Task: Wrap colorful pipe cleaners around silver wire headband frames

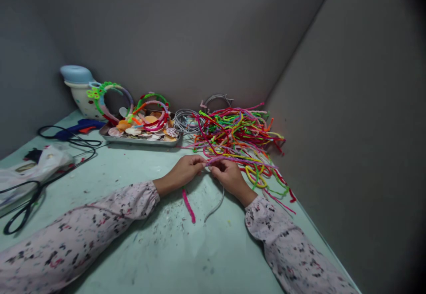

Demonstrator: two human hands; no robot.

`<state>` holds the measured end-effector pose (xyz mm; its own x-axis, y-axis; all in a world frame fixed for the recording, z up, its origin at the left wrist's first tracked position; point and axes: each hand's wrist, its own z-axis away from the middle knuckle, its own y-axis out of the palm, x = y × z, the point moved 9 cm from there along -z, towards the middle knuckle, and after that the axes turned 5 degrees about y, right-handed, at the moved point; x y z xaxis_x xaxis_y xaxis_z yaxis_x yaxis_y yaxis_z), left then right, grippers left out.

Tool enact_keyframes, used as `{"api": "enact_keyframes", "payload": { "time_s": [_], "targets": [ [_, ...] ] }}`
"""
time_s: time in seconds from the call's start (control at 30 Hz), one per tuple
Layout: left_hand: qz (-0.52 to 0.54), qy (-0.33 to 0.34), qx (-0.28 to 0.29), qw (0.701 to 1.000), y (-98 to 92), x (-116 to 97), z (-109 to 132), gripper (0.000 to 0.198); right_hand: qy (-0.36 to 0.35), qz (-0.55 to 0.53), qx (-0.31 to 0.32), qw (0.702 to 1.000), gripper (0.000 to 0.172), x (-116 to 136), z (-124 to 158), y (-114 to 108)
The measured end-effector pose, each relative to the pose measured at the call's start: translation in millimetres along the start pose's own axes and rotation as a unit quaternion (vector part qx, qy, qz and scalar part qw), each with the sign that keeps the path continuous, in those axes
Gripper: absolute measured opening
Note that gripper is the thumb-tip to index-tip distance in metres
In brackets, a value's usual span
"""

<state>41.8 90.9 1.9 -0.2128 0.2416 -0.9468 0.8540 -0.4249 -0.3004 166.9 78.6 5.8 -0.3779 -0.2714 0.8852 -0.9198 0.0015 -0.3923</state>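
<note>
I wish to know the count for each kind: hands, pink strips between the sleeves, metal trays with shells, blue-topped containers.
Left hand, right hand: 2
Pink strip between the sleeves: 1
Metal tray with shells: 1
Blue-topped container: 1
Total: 5

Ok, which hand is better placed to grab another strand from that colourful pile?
Probably your right hand: it lies nearer the pile of fuzzy strands, while your left hand sits farther left. Both are busy at the purple strand, though.
</note>
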Motion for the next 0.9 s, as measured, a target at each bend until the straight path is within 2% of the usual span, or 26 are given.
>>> {"api": "enact_keyframes", "payload": {
  "time_s": [0.17,0.33,0.67,0.9],
  "targets": [
    [0.001,-0.01,-0.002,1.0,-0.4,2.4,-0.5,0.021,-0.023,0.036,0.006,0.999,0.019,2.7,1.3,1.0],
    [0.0,-0.022,-0.002,1.0,-0.3,5.0,-1.7,0.021,-0.097,0.087,0.002,0.991,0.02,20.6,4.8,0.7],
    [0.018,-0.044,0.001,0.999,0.0,13.9,-3.7,0.021,-0.167,0.135,-0.005,0.977,0.016,38.5,12.8,-0.3],
    [0.043,-0.072,-0.001,0.996,0.7,20.6,-3.0,0.023,-0.2,0.221,-0.007,0.954,0.018,36.2,11.7,7.3]
  ]
}}
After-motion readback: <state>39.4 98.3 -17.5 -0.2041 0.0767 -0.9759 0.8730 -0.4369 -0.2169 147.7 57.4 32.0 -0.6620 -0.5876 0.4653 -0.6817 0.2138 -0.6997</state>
